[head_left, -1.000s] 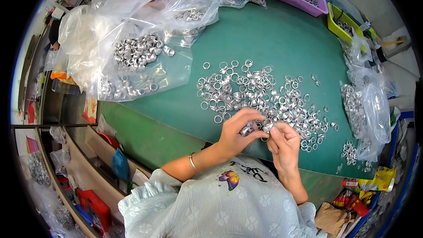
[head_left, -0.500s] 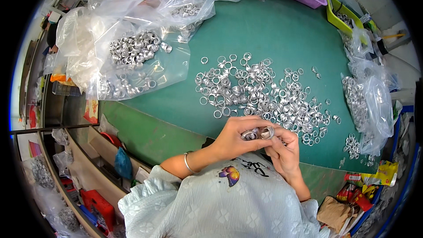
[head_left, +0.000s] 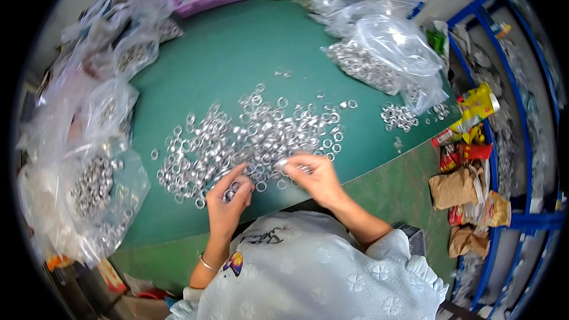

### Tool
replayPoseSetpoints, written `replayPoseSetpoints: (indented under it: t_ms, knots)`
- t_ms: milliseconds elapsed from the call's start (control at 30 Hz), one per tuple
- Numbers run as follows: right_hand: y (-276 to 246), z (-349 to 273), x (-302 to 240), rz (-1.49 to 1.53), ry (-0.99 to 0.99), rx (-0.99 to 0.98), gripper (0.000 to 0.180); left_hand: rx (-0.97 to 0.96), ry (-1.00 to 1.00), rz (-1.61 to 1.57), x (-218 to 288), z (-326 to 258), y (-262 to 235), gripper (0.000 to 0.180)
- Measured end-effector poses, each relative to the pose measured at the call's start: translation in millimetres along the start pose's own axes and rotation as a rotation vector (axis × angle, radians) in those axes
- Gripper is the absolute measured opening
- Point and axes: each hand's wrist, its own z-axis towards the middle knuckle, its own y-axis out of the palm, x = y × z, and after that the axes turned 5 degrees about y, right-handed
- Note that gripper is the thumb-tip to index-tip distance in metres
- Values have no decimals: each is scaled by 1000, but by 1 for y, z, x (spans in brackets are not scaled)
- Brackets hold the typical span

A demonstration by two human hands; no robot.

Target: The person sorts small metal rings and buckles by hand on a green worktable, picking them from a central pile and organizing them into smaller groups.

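"Handling rings point(head_left: 261, 137) by the surface's point(head_left: 237, 62) near edge, what helps you?"
"Your left hand point(head_left: 221, 208) seems curled around a few; your right hand point(head_left: 321, 180), blurred, meets the others, its grip I cannot tell. Picking from the loose fringe should go easier."

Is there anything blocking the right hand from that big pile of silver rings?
Nothing visible is: the right hand is at the near edge of the silver rings, and the clear plastic bags lie off to the sides.
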Motion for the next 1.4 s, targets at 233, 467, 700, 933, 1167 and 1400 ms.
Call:
replayPoseSetpoints:
  t_ms: [233,467,700,933,1167,1400]
  knots:
    - [-218,-20,60,-473,-80,1034,15,48,-299,-563,-12,-14,-11,32]
    - [-375,-33,86,-1061,-5,1301,12,89,-571,-974,-12,-20,-1,34]
    - [-418,-19,93,-1166,77,1203,12,119,-548,-925,-16,-22,12,27]
    - [-433,-8,102,-732,-234,1396,26,111,-511,-990,-27,-26,9,27]
    - [-202,26,25,-49,-126,559,25,135,-315,-648,-30,-35,-4,26]
    - [12,70,-3,-398,-112,-396,16,270,-219,-481,-25,-54,-31,24]
